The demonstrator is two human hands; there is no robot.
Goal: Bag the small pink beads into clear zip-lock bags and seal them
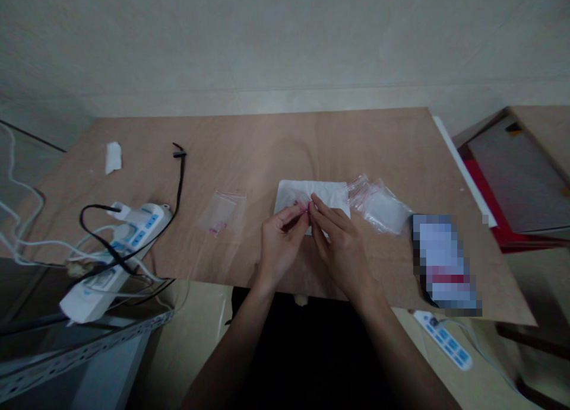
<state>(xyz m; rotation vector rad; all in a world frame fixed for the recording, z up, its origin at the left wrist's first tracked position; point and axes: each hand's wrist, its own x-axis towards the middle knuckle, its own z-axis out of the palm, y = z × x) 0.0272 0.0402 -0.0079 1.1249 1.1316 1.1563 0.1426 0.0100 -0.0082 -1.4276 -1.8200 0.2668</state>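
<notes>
Above a white padded sheet or pouch (335,191), my two hands meet with their fingertips together. Thumb and fingers of my left hand (282,235) are pinched at what looks like a small clear zip bag (296,194) with a pinkish edge, mostly hidden by the fingers. My right hand (341,241) closes its fingertips on the same spot from the other side. A stack of clear zip bags (383,207) lies just right of the white sheet. To the left, another zip bag (221,211) lies flat, with small pink pieces at its lower end.
On the wooden table (249,149), a white power strip (149,223) with tangled cables stands at the left edge. A black cable end (179,153) and a white scrap (113,156) lie farther back. A phone (445,264) rests front right. Another power strip (445,339) is below the table.
</notes>
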